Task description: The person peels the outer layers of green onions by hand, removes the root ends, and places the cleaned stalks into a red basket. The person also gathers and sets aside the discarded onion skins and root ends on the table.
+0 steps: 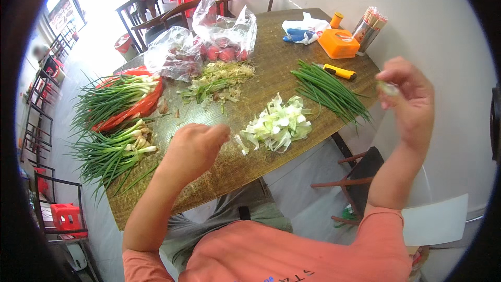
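Note:
My left hand (197, 150) is over the near part of the wooden table, its fingers curled; whether anything is between them I cannot tell. My right hand (407, 94) is raised beyond the table's right edge and holds a small pale green-white piece (388, 88), blurred, perhaps a scallion scrap. Between the hands lies a heap of white and pale green peelings (277, 124). Trimmed green scallion leaves (328, 91) lie beside a yellow-and-black utility knife (339, 71). Whole scallions (117, 96) rest on a red plastic bag (150, 102) at the left, with another bunch (113, 150) nearer me.
Root and leaf scraps (219, 80) lie near clear plastic bags (227, 27) of red produce. An orange tissue box (339, 44), blue-handled tool (299, 35) and skewer holder (368, 31) stand or lie at the back right, by the wall. A dark chair (364, 172) is below the table's right side.

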Demonstrator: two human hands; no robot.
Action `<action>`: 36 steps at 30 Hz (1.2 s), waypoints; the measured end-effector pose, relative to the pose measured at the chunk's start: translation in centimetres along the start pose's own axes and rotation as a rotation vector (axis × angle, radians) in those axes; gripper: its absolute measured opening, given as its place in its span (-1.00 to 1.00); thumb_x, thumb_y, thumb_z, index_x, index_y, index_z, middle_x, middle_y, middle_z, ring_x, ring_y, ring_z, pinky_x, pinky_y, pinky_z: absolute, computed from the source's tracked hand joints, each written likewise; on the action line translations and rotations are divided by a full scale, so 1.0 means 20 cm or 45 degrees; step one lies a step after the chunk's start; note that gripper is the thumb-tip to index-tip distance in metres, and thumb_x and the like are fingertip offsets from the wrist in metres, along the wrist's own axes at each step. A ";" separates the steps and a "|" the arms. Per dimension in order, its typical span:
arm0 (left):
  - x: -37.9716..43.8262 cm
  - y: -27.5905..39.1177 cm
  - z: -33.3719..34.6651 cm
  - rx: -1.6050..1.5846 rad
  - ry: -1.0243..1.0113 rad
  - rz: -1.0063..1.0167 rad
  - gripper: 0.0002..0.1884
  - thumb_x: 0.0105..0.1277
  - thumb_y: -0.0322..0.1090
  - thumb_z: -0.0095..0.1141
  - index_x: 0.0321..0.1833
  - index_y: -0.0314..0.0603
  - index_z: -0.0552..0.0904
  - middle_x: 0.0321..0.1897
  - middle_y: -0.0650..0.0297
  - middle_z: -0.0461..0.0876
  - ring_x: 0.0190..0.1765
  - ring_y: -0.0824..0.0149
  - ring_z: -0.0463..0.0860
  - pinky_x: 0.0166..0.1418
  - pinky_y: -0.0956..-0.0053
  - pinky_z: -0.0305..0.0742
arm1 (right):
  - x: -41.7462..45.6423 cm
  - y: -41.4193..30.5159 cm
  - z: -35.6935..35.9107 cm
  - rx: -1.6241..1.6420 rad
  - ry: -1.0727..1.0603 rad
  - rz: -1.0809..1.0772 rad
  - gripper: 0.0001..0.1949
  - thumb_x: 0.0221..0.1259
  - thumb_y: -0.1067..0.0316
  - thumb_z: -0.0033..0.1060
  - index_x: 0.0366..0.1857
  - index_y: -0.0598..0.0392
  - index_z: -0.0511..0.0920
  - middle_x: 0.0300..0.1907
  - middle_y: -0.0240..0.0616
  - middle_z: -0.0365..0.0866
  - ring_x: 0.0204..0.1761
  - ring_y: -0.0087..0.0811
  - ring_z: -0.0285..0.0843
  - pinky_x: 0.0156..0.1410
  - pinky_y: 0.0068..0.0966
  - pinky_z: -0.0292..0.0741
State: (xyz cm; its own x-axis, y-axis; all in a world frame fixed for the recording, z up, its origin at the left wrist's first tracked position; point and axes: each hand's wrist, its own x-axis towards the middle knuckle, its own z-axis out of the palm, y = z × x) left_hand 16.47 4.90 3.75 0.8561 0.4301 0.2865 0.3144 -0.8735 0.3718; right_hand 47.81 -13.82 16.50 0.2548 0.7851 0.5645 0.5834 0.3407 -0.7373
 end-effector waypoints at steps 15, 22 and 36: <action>-0.15 0.26 -0.25 -0.703 0.360 -0.266 -0.89 0.26 -0.52 0.36 -0.20 -0.34 0.69 -0.42 0.22 0.72 -0.41 0.45 0.72 -0.33 0.59 0.55 | -0.10 -0.10 0.84 0.381 -0.623 0.209 -0.73 0.16 0.47 0.40 -0.11 0.11 0.52 -0.36 -0.29 0.68 -0.28 -0.45 0.68 -0.21 -0.48 0.55; -0.37 0.21 -0.26 -1.029 0.124 -0.391 -0.83 0.25 -0.61 0.28 -0.11 -0.36 0.70 -0.35 0.16 0.70 -0.37 0.38 0.71 -0.30 0.55 0.56 | -0.17 -0.11 0.95 0.541 -0.794 0.219 -0.65 0.18 0.47 0.40 0.04 0.08 0.54 -0.37 -0.35 0.64 -0.37 -0.53 0.59 -0.26 -0.56 0.50; -0.50 0.15 -0.37 -0.391 0.283 -0.277 -0.89 0.34 -0.50 0.19 -0.11 -0.24 0.64 -0.35 0.10 0.56 -0.31 0.07 0.59 -0.24 0.24 0.48 | -0.14 0.01 1.14 0.855 -1.183 0.794 -0.87 0.42 0.39 0.27 -0.10 0.19 0.61 -0.32 -0.38 0.67 -0.35 -0.60 0.63 -0.23 -0.61 0.58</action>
State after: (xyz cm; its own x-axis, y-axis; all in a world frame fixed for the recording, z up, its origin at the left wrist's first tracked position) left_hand 5.82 -0.29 8.51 0.6639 0.6647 0.3427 0.3126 -0.6629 0.6803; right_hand 29.58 -4.17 6.29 -0.4412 0.8738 -0.2048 -0.0047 -0.2304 -0.9731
